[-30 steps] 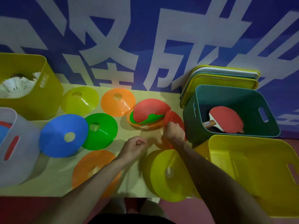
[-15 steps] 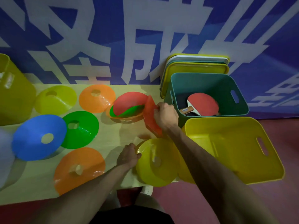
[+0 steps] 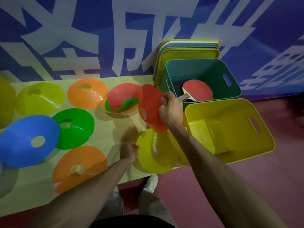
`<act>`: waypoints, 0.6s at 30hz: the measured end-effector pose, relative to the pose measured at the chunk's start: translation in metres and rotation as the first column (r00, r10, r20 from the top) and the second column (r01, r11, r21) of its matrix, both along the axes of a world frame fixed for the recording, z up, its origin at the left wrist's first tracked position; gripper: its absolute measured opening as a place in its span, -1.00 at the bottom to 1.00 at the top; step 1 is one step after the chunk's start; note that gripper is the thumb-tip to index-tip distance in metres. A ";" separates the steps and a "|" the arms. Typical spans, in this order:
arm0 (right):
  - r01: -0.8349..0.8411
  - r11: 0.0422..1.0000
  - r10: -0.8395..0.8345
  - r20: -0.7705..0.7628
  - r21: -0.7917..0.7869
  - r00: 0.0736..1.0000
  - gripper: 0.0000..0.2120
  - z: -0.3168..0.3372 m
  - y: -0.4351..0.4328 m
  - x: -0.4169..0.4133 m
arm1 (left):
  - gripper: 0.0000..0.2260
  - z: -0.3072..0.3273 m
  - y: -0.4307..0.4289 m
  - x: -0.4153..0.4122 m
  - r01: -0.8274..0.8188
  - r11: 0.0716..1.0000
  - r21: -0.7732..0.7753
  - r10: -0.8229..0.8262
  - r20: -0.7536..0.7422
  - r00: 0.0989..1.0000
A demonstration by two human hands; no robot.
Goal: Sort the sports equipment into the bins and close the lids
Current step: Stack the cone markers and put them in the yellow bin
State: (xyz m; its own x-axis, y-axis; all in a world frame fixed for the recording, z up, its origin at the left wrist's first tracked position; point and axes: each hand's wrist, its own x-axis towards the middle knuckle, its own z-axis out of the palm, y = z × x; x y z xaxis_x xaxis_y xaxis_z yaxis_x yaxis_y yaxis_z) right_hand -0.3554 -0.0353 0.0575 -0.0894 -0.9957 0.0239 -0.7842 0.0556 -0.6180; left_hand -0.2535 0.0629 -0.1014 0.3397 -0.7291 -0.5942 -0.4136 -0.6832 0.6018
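Observation:
My right hand (image 3: 171, 111) grips a red disc cone (image 3: 152, 107), lifted on edge above the table, just left of an empty yellow bin (image 3: 230, 129). My left hand (image 3: 130, 150) pinches the rim of a yellow disc cone (image 3: 156, 150) at the table's front edge. A teal bin (image 3: 204, 69) behind the yellow one holds a red table tennis paddle (image 3: 197, 91). A small stack of red, green and orange cones (image 3: 121, 99) lies left of the lifted cone.
Loose cones lie on the table: orange (image 3: 87, 92), orange (image 3: 79, 168), green (image 3: 74, 127), blue (image 3: 28, 140), yellow-green (image 3: 39, 97). Several bin lids (image 3: 189, 51) lean on the blue wall behind the teal bin. Another yellow-green bin (image 3: 5, 102) sits far left.
My right hand has lifted the red cone off the table and tipped it on edge toward the bins. My left hand moved from a fist mid-table to the yellow cone's rim.

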 end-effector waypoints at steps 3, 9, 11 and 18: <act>-0.040 0.999 0.042 0.066 -0.035 0.997 -0.87 0.004 0.001 0.004 | -0.84 0.007 0.007 0.015 -0.090 0.990 -0.112 0.087 -0.027 0.996; -0.096 0.991 0.116 0.241 -0.094 0.964 -0.84 0.023 -0.010 0.014 | -0.89 0.042 0.010 0.034 -0.338 0.875 -0.346 0.337 -0.066 0.939; -0.105 0.989 0.133 0.311 -0.108 0.941 -0.83 0.032 -0.017 0.009 | -0.84 0.052 0.004 0.038 -0.433 0.798 -0.420 0.446 -0.073 0.892; -0.041 0.990 0.101 0.483 -0.133 0.870 -0.78 0.070 -0.048 -0.052 | -0.82 0.123 -0.018 0.010 -0.602 0.502 -0.621 0.670 -0.161 0.725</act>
